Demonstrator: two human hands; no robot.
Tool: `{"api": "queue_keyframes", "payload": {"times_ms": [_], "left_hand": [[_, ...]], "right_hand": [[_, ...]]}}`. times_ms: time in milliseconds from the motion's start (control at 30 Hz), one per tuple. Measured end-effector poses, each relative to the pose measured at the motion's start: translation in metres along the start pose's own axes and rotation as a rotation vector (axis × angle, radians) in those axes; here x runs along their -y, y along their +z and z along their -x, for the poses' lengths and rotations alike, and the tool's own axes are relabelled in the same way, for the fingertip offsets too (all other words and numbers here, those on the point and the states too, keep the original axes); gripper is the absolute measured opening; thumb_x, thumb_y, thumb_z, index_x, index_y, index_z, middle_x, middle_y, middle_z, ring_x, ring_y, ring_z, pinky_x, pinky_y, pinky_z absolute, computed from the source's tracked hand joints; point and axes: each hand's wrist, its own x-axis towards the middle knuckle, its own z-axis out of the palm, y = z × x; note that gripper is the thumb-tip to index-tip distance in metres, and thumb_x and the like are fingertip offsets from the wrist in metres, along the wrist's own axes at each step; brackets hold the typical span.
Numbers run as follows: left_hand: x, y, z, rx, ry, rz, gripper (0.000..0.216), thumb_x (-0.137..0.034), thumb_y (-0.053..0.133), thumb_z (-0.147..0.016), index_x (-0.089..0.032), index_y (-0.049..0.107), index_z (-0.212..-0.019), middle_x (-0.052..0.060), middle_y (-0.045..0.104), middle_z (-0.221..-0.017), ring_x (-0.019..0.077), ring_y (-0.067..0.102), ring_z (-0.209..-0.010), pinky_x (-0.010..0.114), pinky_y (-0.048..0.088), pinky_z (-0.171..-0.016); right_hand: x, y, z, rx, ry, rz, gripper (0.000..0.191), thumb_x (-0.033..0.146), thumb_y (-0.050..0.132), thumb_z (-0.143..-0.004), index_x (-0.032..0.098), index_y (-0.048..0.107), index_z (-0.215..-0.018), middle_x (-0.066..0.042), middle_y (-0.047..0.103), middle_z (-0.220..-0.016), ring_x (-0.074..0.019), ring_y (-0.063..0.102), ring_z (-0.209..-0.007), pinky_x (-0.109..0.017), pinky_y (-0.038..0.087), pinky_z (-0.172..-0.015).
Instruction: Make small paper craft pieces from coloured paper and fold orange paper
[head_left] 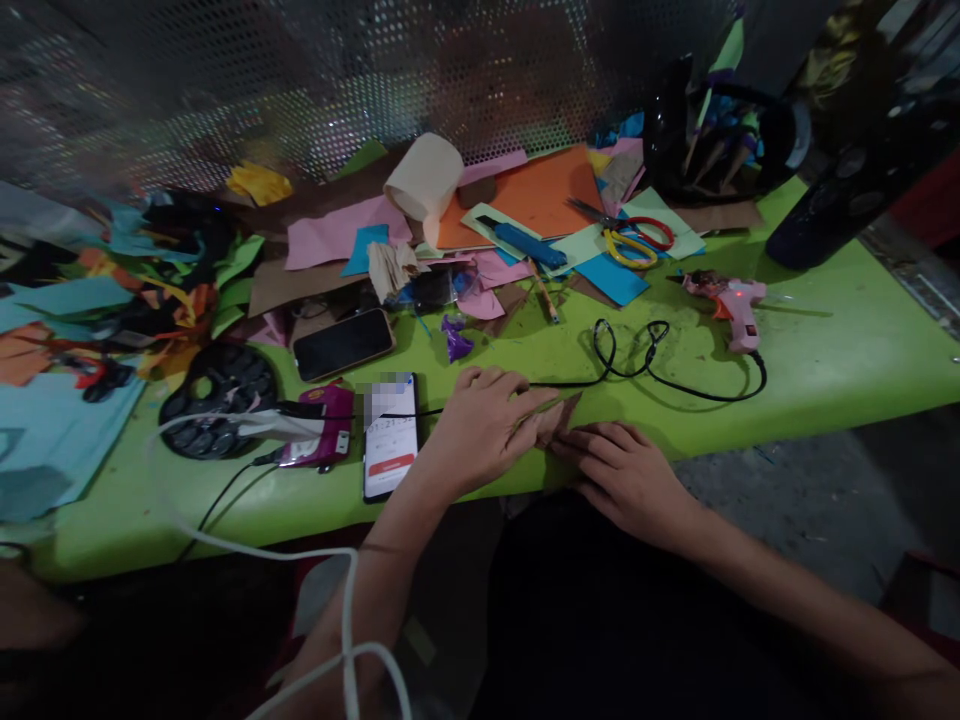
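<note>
Both my hands rest at the front edge of a lime green table (825, 350). My left hand (484, 425) lies flat, fingers stretched over a small brown paper piece (559, 415). My right hand (626, 475) presses its fingertips on the same paper from the right side, fingers spread. A lit phone (390, 435) lies just left of my left hand. A black cable (652, 370) runs past my fingers to a pink glue gun (735, 305).
A dark phone (343, 343), a black round disc (217, 400), a magenta device (322, 435), scissors with red and yellow handles (630, 238), a blue cutter (529, 243), a paper roll (424, 180) and many coloured paper sheets fill the back. A black holder (712, 130) stands far right.
</note>
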Motion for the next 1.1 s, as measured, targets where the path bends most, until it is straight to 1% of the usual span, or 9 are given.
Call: {"api": "queue_keyframes", "payload": {"times_ms": [133,200,267,400,600,700,900,1100], "left_hand": [[0.0,0.004,0.022,-0.006,-0.023,0.001,0.034,-0.026,0.047,-0.095,-0.028,0.065,-0.124,0.006,0.063,-0.113,0.0247,0.053,-0.102,0.043,0.035,-0.091],[-0.001,0.007,0.03,0.003,-0.033,0.007,0.037,-0.025,0.047,-0.096,-0.03,0.063,-0.128,0.007,0.061,-0.118,0.0249,0.053,-0.105,0.043,0.036,-0.092],[-0.002,0.01,0.034,0.004,-0.041,0.011,0.04,-0.025,0.046,-0.097,-0.032,0.059,-0.133,0.007,0.06,-0.12,0.0252,0.052,-0.107,0.044,0.036,-0.093],[-0.003,0.014,0.038,-0.009,-0.043,0.001,0.044,-0.026,0.045,-0.097,-0.035,0.053,-0.14,0.007,0.06,-0.122,0.0256,0.052,-0.11,0.044,0.037,-0.094],[-0.006,0.018,0.042,-0.031,-0.034,-0.053,0.048,-0.026,0.046,-0.097,-0.036,0.048,-0.144,0.007,0.061,-0.124,0.0258,0.052,-0.109,0.044,0.037,-0.093],[-0.007,0.021,0.046,-0.032,-0.034,-0.076,0.047,-0.025,0.047,-0.096,-0.035,0.05,-0.142,0.006,0.06,-0.128,0.0262,0.052,-0.11,0.045,0.037,-0.094],[-0.009,0.025,0.05,0.006,-0.044,-0.09,0.045,-0.025,0.047,-0.096,-0.034,0.052,-0.14,0.005,0.059,-0.134,0.026,0.053,-0.11,0.045,0.037,-0.093],[-0.011,0.025,0.051,0.01,-0.05,-0.113,0.046,-0.026,0.049,-0.095,-0.034,0.053,-0.14,0.006,0.059,-0.136,0.0265,0.054,-0.11,0.047,0.038,-0.094]], "right_hand": [[0.0,0.001,0.001,0.005,0.001,0.016,0.046,0.021,0.062,-0.09,0.018,0.057,-0.135,-0.009,0.067,-0.129,-0.0271,0.056,-0.118,-0.045,0.045,-0.096],[-0.001,0.001,0.001,-0.001,-0.001,0.025,0.041,0.021,0.062,-0.09,0.017,0.06,-0.131,-0.009,0.067,-0.129,-0.0274,0.055,-0.119,-0.045,0.045,-0.096],[0.0,0.002,0.002,-0.003,0.003,0.03,0.04,0.021,0.06,-0.091,0.017,0.061,-0.131,-0.01,0.065,-0.132,-0.0269,0.055,-0.12,-0.044,0.045,-0.096],[0.001,0.002,0.002,0.0,0.013,0.039,0.04,0.021,0.057,-0.093,0.018,0.059,-0.133,-0.008,0.063,-0.137,-0.0268,0.055,-0.121,-0.044,0.045,-0.096],[0.001,0.001,0.002,-0.001,0.016,0.035,0.04,0.022,0.057,-0.093,0.019,0.059,-0.133,-0.01,0.063,-0.136,-0.0265,0.055,-0.121,-0.044,0.046,-0.096],[0.001,0.001,0.002,-0.003,0.011,0.036,0.042,0.023,0.057,-0.093,0.019,0.057,-0.135,-0.009,0.062,-0.138,-0.0265,0.055,-0.122,-0.044,0.046,-0.097],[0.001,0.001,0.002,-0.002,0.014,0.033,0.044,0.024,0.055,-0.095,0.02,0.054,-0.139,-0.008,0.061,-0.139,-0.0263,0.055,-0.122,-0.045,0.046,-0.097],[0.001,0.002,0.002,-0.01,0.016,0.037,0.042,0.025,0.054,-0.096,0.021,0.055,-0.138,-0.007,0.062,-0.139,-0.0258,0.055,-0.122,-0.045,0.046,-0.098]]}}
